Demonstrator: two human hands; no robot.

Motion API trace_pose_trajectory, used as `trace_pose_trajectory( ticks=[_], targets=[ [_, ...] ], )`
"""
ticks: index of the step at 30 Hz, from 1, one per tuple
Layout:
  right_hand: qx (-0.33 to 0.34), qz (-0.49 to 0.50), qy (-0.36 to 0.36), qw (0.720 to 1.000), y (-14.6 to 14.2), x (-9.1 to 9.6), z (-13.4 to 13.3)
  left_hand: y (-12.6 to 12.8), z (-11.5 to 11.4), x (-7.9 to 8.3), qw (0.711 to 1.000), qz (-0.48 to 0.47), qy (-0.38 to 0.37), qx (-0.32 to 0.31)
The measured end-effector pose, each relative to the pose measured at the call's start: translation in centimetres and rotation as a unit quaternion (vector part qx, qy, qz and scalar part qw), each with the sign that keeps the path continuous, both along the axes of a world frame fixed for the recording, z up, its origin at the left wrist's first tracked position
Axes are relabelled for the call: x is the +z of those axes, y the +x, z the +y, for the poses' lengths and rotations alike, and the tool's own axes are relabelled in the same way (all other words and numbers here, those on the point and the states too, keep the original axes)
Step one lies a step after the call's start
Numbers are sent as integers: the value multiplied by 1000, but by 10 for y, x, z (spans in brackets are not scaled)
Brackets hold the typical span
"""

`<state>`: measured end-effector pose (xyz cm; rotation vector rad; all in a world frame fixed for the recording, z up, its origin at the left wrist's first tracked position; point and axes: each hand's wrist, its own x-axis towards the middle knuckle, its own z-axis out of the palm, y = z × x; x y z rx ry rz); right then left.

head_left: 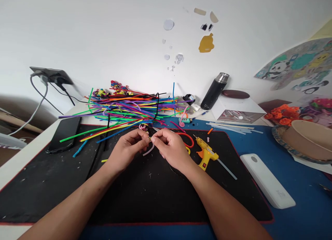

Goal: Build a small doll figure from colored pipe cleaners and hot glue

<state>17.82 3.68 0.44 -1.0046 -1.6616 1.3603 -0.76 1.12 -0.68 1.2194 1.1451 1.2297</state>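
Note:
My left hand [129,146] and my right hand [169,148] meet above the black mat [150,198], fingertips almost touching. Both pinch a tiny yellow piece of pipe cleaner [149,139], mostly covered by the fingers. Just below the fingertips a pale lilac pipe cleaner [148,151] curves down; whether it is held or lies on the mat I cannot tell. Behind the hands sits a small black and pink item [143,127]. Scissors with red-orange handles [191,139] lie partly hidden behind my right hand. A yellow glue gun [207,153] rests to the right.
Many coloured pipe cleaners [129,108] are heaped along the wall. A phone [64,133] lies left. A black thermos [214,91] and white box [237,108] stand at the back. At right are a white power bank-like block [267,180] and a round basket [306,143].

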Motion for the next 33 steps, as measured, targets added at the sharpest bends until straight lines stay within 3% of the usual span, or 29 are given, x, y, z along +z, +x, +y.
trace_pose_trajectory(
  ticks=[33],
  targets=[
    [2,14,-21,1000,-1,0,-1,2,-2,-2,999,-9,3,30]
  ],
)
